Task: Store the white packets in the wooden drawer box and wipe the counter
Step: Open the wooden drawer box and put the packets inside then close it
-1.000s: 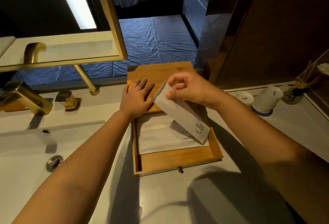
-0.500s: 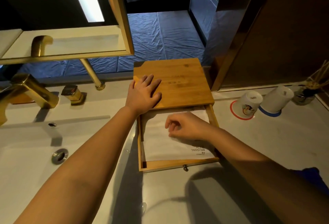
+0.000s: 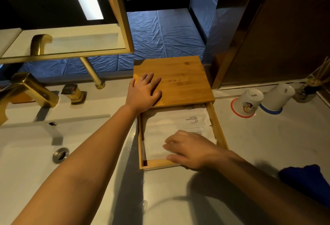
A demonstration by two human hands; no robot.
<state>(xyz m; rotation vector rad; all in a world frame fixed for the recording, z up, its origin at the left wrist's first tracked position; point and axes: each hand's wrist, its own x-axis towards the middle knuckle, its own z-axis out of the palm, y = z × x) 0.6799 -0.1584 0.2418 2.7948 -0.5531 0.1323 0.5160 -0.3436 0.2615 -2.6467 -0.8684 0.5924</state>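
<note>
Desk: I see a pale desk point(image 3: 259, 144) with a basin point(image 3: 26, 162) at 9 o'clock; gold tap point(image 3: 26, 89) at 10; two upturned cups point(image 3: 250, 100) at 2; blue cloth point(image 3: 307, 180) at 4
Room: mirror point(image 3: 71, 19) at 11; blue sheeting beyond
Box: wooden drawer box point(image 3: 178, 85) at centre, drawer pulled toward 6
Packets: white packets point(image 3: 175, 123) lie flat in the drawer
Left hand point(image 3: 144, 90): flat on the lid, fingers straight
Right hand point(image 3: 189, 150): fingers extended, pressing the near packet
Change: half a second ago my right hand sat curled mid-drawer; now it lies nearer 6
</note>
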